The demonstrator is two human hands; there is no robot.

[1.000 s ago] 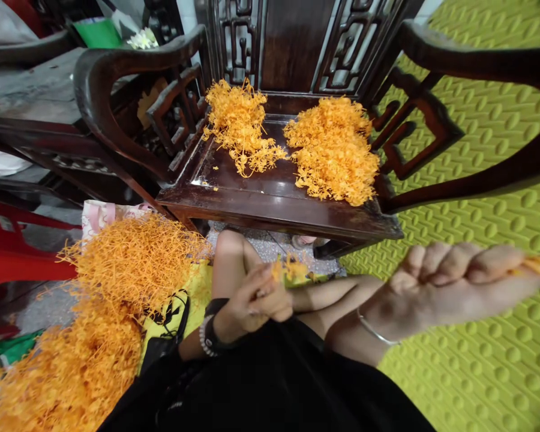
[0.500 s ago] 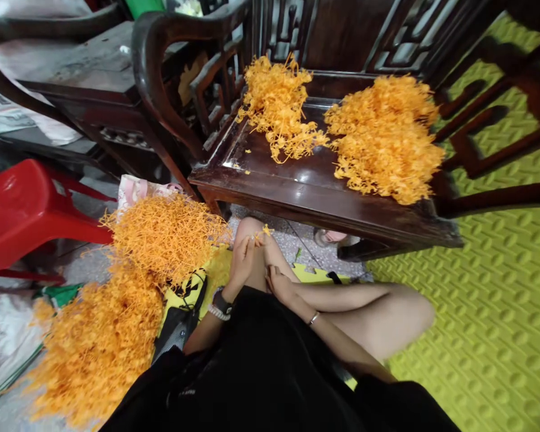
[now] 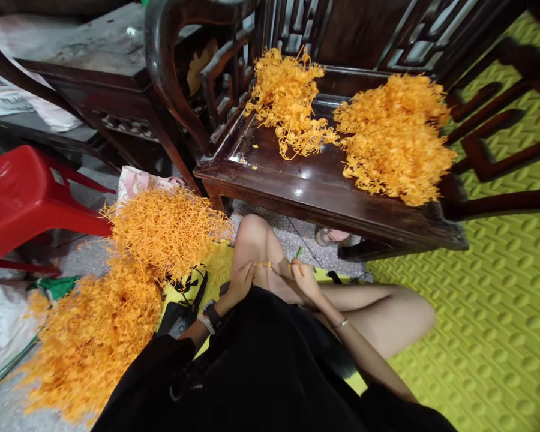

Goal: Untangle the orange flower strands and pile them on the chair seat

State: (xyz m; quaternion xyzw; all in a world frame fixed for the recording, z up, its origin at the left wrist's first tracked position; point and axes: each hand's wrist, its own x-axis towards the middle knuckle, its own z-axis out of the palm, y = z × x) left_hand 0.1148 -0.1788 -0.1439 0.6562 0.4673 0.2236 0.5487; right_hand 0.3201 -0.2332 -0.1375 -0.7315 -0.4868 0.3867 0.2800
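Observation:
Above my bent legs, my left hand (image 3: 242, 282) is closed, its fingertips pinching one end of a thin orange strand (image 3: 264, 265). The strand stretches towards my right hand (image 3: 305, 279), which is also closed, with bits of orange showing at its fingers. The strand's exact make is too small to tell. Beside my left knee lies a loose pile of straight, thin orange strands (image 3: 166, 231). A bigger heap of curlier orange strands (image 3: 99, 342) spreads below it on the left. Two more piles, one smaller (image 3: 288, 99) and one larger (image 3: 396, 138), rest on the wooden bench seat.
The dark wooden bench (image 3: 297, 186) stands in front of my knees. To the left are a red plastic stool (image 3: 22, 198), a white sack (image 3: 4, 330) and a pink-and-white bag (image 3: 132, 183). Yellow foam mat (image 3: 486, 312) covers the floor on the right.
My hands have moved apart sideways and the left one has come nearer my body. The strand is now stretched between them. The view has shifted slightly.

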